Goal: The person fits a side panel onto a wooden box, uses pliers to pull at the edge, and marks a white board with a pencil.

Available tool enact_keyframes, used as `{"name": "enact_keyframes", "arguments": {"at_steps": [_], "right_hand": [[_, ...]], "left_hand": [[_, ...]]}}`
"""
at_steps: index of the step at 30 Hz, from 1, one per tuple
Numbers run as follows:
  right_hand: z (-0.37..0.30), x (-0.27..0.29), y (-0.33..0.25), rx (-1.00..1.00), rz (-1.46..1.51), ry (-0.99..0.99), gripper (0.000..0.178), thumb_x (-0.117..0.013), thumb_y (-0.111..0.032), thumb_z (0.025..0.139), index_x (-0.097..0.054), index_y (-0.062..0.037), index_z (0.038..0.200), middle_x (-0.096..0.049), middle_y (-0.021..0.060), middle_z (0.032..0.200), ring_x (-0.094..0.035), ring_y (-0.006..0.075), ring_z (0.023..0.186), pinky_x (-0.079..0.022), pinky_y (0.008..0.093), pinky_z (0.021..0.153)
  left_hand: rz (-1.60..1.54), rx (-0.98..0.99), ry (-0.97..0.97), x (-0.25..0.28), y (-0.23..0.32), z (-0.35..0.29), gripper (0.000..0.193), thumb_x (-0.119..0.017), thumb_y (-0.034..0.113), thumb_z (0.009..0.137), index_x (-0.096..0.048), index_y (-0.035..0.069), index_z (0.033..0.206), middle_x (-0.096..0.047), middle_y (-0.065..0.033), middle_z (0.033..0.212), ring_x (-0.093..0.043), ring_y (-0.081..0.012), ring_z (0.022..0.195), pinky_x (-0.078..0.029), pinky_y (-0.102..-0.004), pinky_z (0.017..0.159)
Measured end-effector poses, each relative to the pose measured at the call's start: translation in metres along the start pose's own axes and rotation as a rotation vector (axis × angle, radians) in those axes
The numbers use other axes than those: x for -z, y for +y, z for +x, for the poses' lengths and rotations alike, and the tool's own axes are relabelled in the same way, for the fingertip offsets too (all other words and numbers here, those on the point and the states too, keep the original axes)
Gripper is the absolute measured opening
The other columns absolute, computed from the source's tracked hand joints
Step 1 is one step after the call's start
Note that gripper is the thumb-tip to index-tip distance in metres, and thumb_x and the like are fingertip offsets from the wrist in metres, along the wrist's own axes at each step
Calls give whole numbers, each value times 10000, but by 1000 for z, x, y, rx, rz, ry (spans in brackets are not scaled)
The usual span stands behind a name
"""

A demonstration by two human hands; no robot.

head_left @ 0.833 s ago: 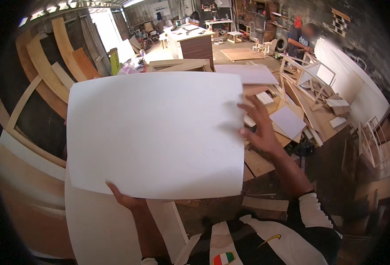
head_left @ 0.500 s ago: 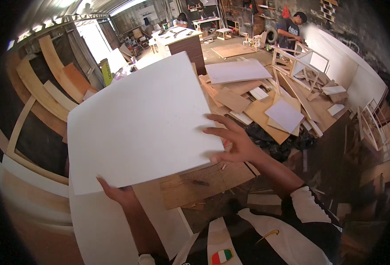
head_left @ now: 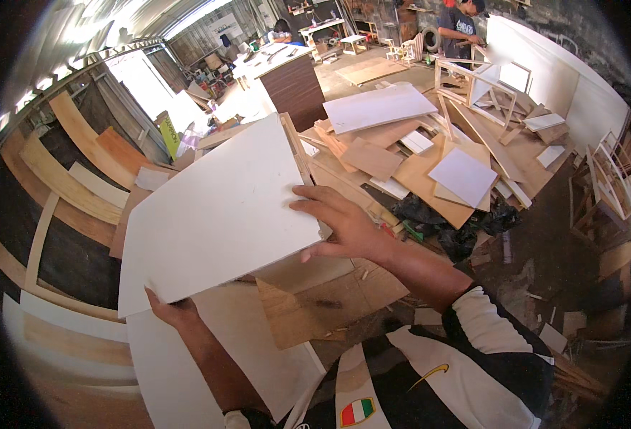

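Observation:
A large white panel (head_left: pixel 219 207) is held tilted in front of me. Its right side shows a raw wooden edge. At its near lower edge, my left hand (head_left: pixel 174 310) grips it, thumb on the white face and fingers hidden underneath. My right hand (head_left: pixel 344 225) clasps the right near corner, its fingers over the face and its thumb at the lower edge. Beneath lie a larger white sheet (head_left: pixel 187 365) and a brown wooden board (head_left: pixel 330 304).
Panel offcuts, including a small white panel (head_left: pixel 462 177), are heaped to the right by a black plastic bag (head_left: pixel 458 236). Long planks (head_left: pixel 65 171) lean at left. Behind stands a brown-sided workbench (head_left: pixel 287 89). A person (head_left: pixel 458 32) works near wooden frames (head_left: pixel 473 89).
The white panel has shifted lower and turned, so its right wooden edge now shows. My right hand has moved left with it; both hands keep their hold.

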State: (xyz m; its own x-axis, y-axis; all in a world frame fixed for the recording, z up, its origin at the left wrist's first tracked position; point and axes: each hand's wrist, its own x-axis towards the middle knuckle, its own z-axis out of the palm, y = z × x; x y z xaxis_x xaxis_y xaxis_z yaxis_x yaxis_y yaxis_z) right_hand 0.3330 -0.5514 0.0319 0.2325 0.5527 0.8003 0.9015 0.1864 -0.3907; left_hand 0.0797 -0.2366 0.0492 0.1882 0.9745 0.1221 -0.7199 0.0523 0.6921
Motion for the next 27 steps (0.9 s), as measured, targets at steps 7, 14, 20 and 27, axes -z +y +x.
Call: {"name": "enact_keyframes", "arguments": {"at_steps": [7,14,20,27], "right_hand": [[3,-7,10,7,-19,83,799,-845,-507,751,-573,-52,1349,-506,212,1466,-516,393,1335,-469,462,1079],[-1,-19,19,49,-3,162,829,-848,-530,732,-575,-36,1339,-527,210,1445,-519,419,1319,-457,481,1085],[2,-9,22,105,-79,191,894,-806,-663,685,-610,-43,1299,-580,175,1402,-559,412,1225,-478,487,1030],[49,21,94,152,150,208,747,-642,-665,888,-632,-40,1298,-624,153,1353,-564,359,1241,-420,478,1061]], "left_hand": [[108,-50,-54,-8,-5,6,539,-426,398,1071,-472,20,1453,-580,-139,1387,-595,-298,1242,-536,-477,1015],[71,-70,-121,-9,-9,2,512,-451,415,1057,-526,36,1392,-611,-108,1333,-626,-273,1179,-561,-467,948],[-107,-132,-282,-33,-26,-36,560,-426,407,1054,-487,-1,1432,-558,-180,1407,-552,-338,1289,-456,-530,1091],[-99,24,-145,-35,-38,-34,586,-443,418,1032,-489,4,1444,-571,-160,1395,-552,-307,1289,-478,-483,1071]]}}
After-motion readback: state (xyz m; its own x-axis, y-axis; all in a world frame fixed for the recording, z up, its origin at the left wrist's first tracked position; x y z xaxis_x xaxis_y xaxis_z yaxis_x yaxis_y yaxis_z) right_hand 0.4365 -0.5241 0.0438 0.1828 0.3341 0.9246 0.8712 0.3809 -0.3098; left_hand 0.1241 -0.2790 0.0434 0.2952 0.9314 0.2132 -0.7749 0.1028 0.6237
